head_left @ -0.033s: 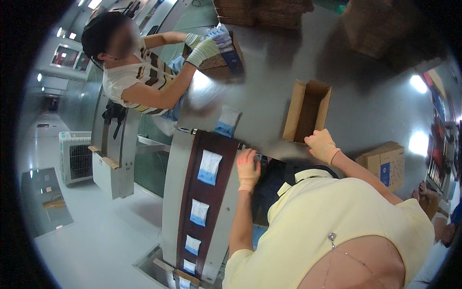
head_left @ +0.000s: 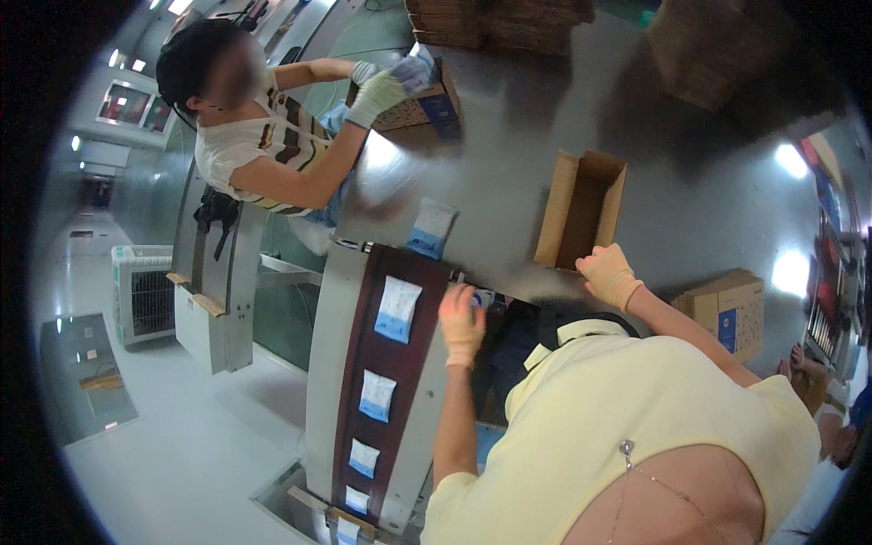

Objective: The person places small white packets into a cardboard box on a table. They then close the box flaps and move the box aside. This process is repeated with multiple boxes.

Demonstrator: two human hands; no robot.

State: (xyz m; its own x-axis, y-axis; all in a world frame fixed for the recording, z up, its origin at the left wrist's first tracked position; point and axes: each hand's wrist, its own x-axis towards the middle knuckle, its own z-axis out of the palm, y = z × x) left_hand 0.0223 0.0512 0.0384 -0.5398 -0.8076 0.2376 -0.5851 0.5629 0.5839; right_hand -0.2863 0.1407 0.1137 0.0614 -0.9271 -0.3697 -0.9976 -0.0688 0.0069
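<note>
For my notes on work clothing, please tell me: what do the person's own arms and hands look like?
The left hand and right hand both seem to wear thin, close-fitting gloves that end at the wrist, with faint stripes on the right one. The forearms are uncovered, and no watch or cable shows on them. The sleeves are short, plain and pale yellow.

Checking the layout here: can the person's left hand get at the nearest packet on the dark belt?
Probably yes: the left hand looks empty and close by, with apparently only the grey side rail between it and the packet.
</note>
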